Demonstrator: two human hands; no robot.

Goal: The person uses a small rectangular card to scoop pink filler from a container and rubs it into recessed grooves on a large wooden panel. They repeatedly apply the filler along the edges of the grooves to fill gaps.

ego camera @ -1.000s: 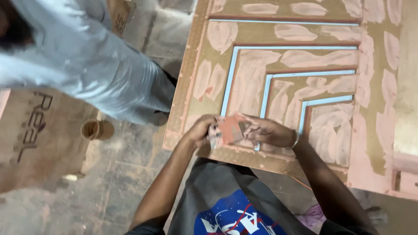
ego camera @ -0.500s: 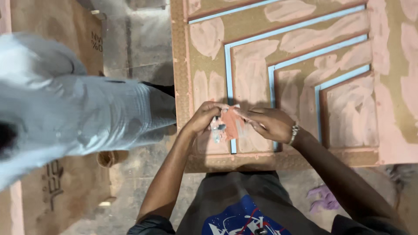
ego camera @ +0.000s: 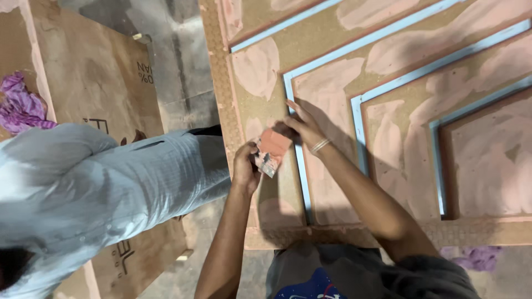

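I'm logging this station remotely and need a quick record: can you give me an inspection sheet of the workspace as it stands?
Surface: brown wooden panel with nested grooves edged in light blue strips, patched with pink filler smears.
Job's things: flat scraper loaded with pink filler, held over the panel's near left corner.
Clutter: purple rag on cardboard at left; another purple rag below the panel's edge.
Hands: left hand grips the scraper; right hand touches its pink load, fingertips by the blue strip, bangle on the wrist.
Cables: nothing seen.
Surroundings: another person in a light shirt at left; cardboard sheets on a grey floor.
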